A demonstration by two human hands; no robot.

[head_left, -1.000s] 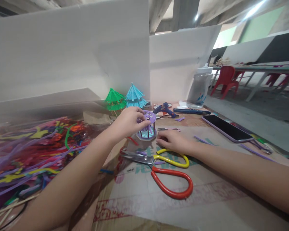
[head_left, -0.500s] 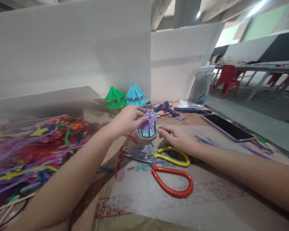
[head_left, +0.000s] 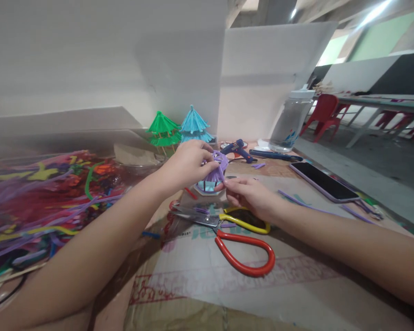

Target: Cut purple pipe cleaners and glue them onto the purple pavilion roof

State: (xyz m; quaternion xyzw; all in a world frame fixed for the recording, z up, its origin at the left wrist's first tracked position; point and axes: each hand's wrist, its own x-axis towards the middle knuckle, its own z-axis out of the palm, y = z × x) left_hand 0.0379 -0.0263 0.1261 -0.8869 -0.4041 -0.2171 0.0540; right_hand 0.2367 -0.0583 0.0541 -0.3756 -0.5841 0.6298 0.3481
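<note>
A small purple model pavilion with dark posts and a pale blue base stands on the printed sheet. My left hand grips its top from the left, thumb and fingers closed around the purple roof strips. From the right, my right hand pinches a purple strip at the roof's lower edge, fingers pressed together. In front of both hands lie scissors with one yellow and one red handle, blades pointing left. Behind the model stand a green tiered roof model and a light blue one.
A blue glue gun and a dark blue pen-like tool lie behind. At right are a phone and a water bottle. Colourful pipe cleaners heap at left. White boards rise behind the table.
My right hand has moved slightly up and inward, from beside the model to pinching a strip on its roof edge. My left hand stays on the roof. The view has shifted slightly.
</note>
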